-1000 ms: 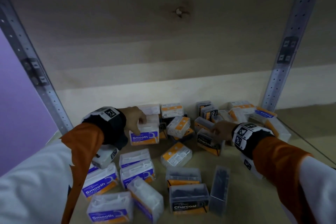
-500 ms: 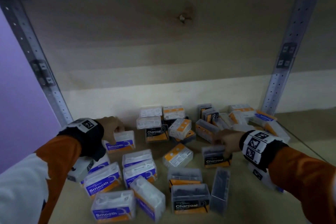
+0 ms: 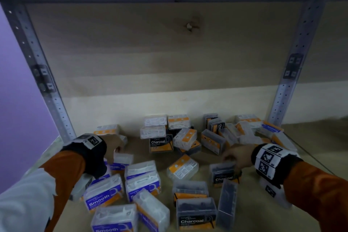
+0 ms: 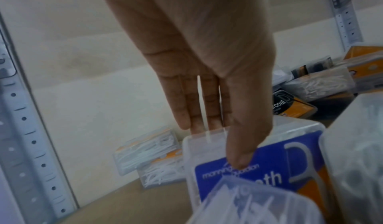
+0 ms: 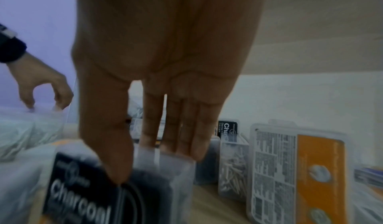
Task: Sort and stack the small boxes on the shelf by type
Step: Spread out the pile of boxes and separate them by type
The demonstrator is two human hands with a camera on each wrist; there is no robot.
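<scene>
While both hands reach into the shelf, each one has a small box pinched from above.

Left hand: the left hand (image 3: 113, 145) grips a clear Smooth box (image 4: 248, 167) with a blue label, thumb on the front face and fingers (image 4: 186, 106) down behind the back edge.
Smooth box position: it sits at the left front of the shelf (image 3: 254, 213), just behind the cluster of other Smooth boxes (image 3: 105, 192); whether it rests on the board or is lifted I cannot tell.
Right hand: the right hand (image 3: 237, 154) grips a dark Charcoal box (image 3: 224, 173), thumb on the labelled front and fingers (image 5: 180, 126) over the far side.
Charcoal box position: right of centre, just behind two more Charcoal boxes (image 3: 195, 213) and a dark box standing on end (image 3: 227, 205); it is motion-blurred in both views.
Between the hands: an orange-backed box (image 3: 182, 166) lies flat with its printed side up.
Back row: a loose jumble of mixed boxes (image 3: 188, 134) lies near the rear wooden panel (image 3: 150, 53), some tilted against each other, one of them showing a Charcoal label facing forward.
Left rear corner: two clear boxes of white picks (image 4: 149, 158) lie against the panel, near the perforated metal upright (image 3: 47, 88).
Sleeves: orange-and-white sleeves (image 3: 62, 173), with marker-tagged bands on both wrists.
</scene>
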